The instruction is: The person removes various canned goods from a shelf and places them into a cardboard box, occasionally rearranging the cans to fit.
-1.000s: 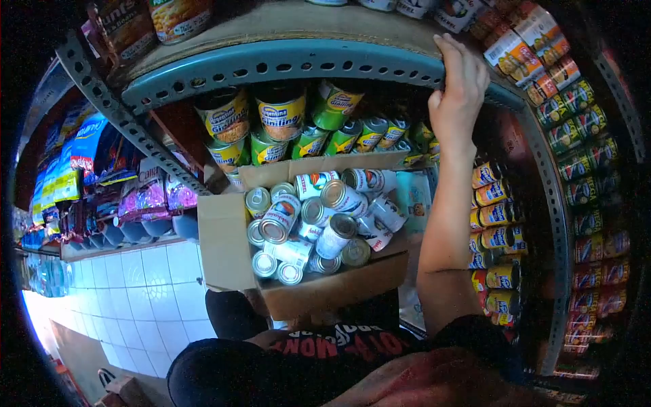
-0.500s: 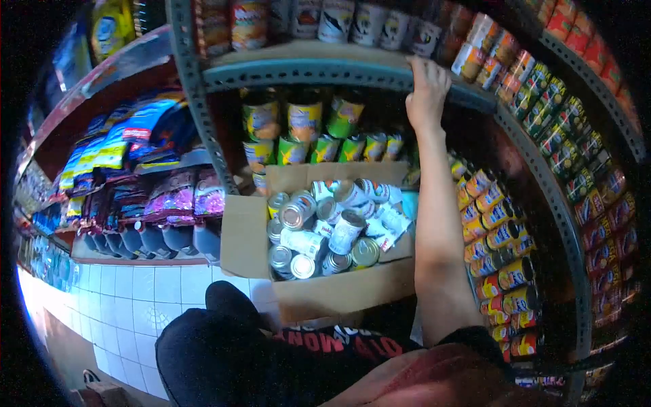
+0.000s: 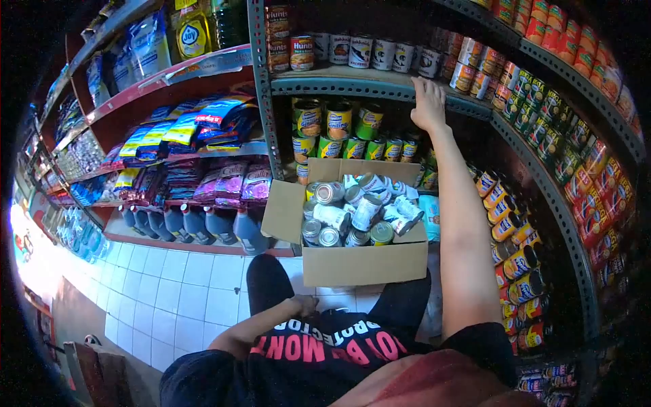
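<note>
A cardboard box (image 3: 352, 261) full of cans (image 3: 359, 214) is seen in the middle of the view, near the person, its flaps folded out so the contents stay open to reach from above. The cans lie jumbled, some on their sides, some end up. The box appears to be propped on the person's raised knee, with the left hand (image 3: 306, 306) tucked beneath its near left corner; the fingers there are hidden by the box, so it cannot be told whether they are curled or flat.

The right hand (image 3: 428, 102) is raised far and to the right, laid over the front edge of the grey metal shelf (image 3: 352, 87), fingers curled onto the rim and grasping nothing else. It seems to be placed there for balance while the box is carried on one leg.

Upright cans (image 3: 369, 51) are ranged in rows on that shelf, and green and yellow ones (image 3: 339, 125) are stacked below it. Packets (image 3: 196, 129) fill the shelves on the left.
</note>
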Demonstrator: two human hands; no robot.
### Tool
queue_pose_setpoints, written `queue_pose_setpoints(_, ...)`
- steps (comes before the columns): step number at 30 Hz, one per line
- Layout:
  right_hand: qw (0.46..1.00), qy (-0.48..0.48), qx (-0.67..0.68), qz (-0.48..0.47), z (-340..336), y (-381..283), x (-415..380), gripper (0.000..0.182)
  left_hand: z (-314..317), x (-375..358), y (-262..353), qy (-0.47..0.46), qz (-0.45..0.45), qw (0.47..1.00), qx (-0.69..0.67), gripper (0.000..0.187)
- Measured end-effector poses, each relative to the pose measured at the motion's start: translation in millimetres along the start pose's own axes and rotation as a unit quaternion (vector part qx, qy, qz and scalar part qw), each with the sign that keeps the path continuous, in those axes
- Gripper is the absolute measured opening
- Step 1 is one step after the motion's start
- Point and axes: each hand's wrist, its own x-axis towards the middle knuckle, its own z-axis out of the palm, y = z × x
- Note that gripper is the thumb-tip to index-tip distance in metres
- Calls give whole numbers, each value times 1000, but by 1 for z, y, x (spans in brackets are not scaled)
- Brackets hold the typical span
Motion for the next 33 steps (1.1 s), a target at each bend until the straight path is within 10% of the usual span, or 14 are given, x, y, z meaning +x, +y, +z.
queue_pose_setpoints(2,1000,-14,-5,-1,1,3,3,81,-64,-86,68,23,-60,988,143,66)
queue_pose_setpoints(10,963,-77,243,-82,-14,66,65,38,-230,-253,151,-6,-7,997,-77,50)
queue_pose_setpoints(14,981,82,168,54,-9,84,105,35,-333,-302,217,219,159,960,-74,37)
queue_pose_setpoints(20,978,161,67,111,6,71,123,71,-477,-243,262,513,383,768,-35,50)
queue_pose_setpoints(25,984,-14,67,163,9,79,138,56,-605,-160,269,628,203,739,138,84)
queue_pose_setpoints(28,988,16,62,141,26,93,144,52,-626,-119,277,704,71,681,191,113)
queue_pose_setpoints(33,984,54,119,118,51,113,152,57,-662,-94,267,659,8,742,126,120)
